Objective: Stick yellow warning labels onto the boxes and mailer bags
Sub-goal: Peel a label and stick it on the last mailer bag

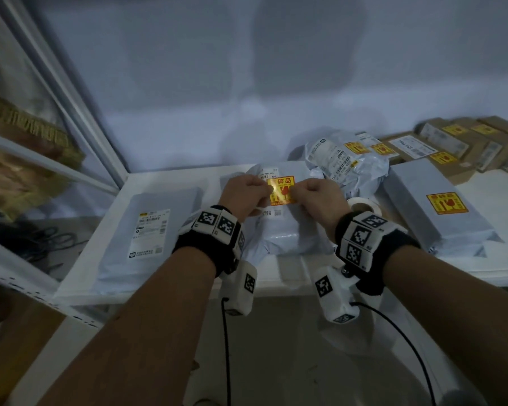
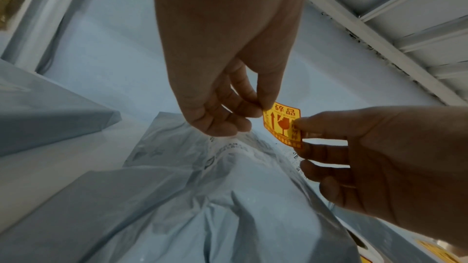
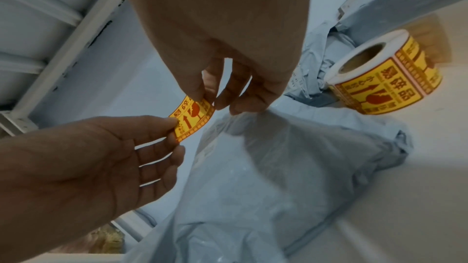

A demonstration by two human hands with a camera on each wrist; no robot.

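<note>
Above the grey mailer bag (image 1: 279, 230), the left hand (image 1: 244, 194) and right hand (image 1: 320, 196) each pinch an edge of one yellow warning label (image 1: 280, 190), not yet stuck down. Right of that bag, several parcels already carry labels; the flat mailer (image 1: 150, 230) to its left looks unlabelled.

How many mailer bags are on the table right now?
4: left bag, lying flat; middle bag, nearest; crumpled bag behind it; right bag, flat and already labelled. Others may be hidden beneath.
</note>
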